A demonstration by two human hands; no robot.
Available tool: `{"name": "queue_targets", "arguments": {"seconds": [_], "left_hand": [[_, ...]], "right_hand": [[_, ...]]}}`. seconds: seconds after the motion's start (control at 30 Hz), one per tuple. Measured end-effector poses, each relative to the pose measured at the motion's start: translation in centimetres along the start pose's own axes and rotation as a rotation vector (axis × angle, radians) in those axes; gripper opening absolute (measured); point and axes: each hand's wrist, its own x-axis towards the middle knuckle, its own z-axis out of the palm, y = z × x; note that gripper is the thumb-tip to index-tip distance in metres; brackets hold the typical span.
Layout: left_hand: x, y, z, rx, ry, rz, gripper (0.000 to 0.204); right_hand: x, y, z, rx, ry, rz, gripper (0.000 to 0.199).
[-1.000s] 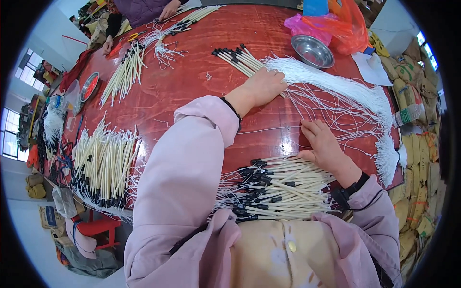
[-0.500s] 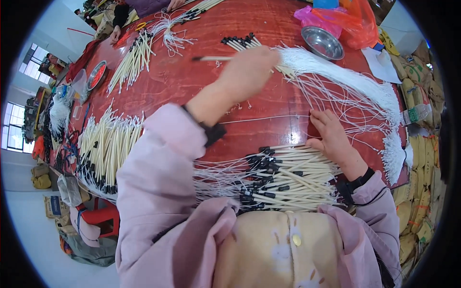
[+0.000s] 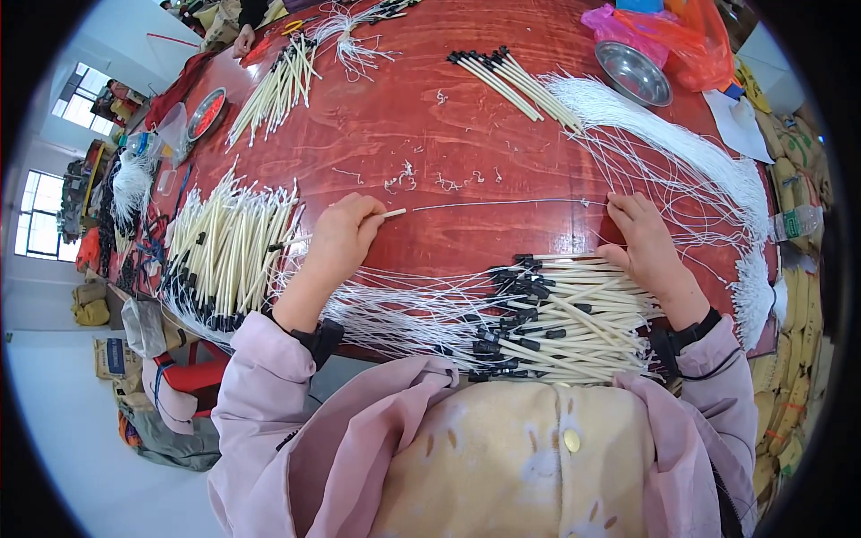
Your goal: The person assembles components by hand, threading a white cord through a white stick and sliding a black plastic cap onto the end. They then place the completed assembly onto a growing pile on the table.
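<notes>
My left hand [image 3: 339,238] is closed round a cream stick [image 3: 393,214], whose plain end sticks out past my fingertips to the right. A thin white cord [image 3: 502,203] lies almost straight across the table between my hands, its knotted right end close to my right hand [image 3: 639,242]. That hand rests with thumb and fingers apart; whether a fingertip touches the cord is unclear. Below it lies a pile of black-capped cream sticks [image 3: 574,314] with white cords [image 3: 404,305] trailing left. Beside my left hand is another bundle of sticks [image 3: 233,251].
Several black-capped sticks [image 3: 502,81] lie at the far middle, beside a long hank of white cords [image 3: 664,125]. A metal bowl [image 3: 633,72] and plastic bags [image 3: 682,36] sit far right. A dish of red pieces [image 3: 207,114] stands left. Another person's hand [image 3: 244,41] shows far left.
My left hand has come down and left from the far sticks, bringing a stick to the cord's left end. The right hand stays near the cord's other end.
</notes>
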Motion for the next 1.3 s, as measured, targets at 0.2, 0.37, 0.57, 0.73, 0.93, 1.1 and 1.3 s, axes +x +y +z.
{"name": "queue_targets", "arguments": {"seconds": [0.2, 0.37, 0.57, 0.73, 0.93, 1.1, 1.3], "left_hand": [[0.1, 0.1, 0.5, 0.020, -0.006, -0.005, 0.011], [0.3, 0.6, 0.7, 0.001, -0.015, -0.026, 0.010], [0.8, 0.3, 1.2, 0.004, -0.010, -0.016, 0.010], [1.9, 0.3, 2.8, 0.080, -0.003, 0.054, 0.009], [7.4, 5.7, 8.7, 0.183, -0.046, 0.390, 0.008], [9.0, 8.3, 10.1, 0.286, -0.131, 0.309, 0.008], [8.5, 6.9, 8.8, 0.224, -0.102, 0.159, 0.009]], "right_hand": [[0.1, -0.2, 0.0, -0.022, 0.010, -0.007, 0.073], [0.2, -0.3, 0.0, -0.024, 0.022, -0.020, 0.076], [0.5, -0.6, -0.5, -0.011, -0.006, -0.004, 0.075], [0.7, -0.9, -1.0, -0.012, -0.027, -0.018, 0.072], [1.5, -1.6, -0.7, 0.002, 0.000, -0.115, 0.067], [1.5, -0.6, -0.6, 0.061, -0.022, -0.156, 0.061], [0.8, 0.7, -0.6, 0.173, -0.022, -0.125, 0.052]]}}
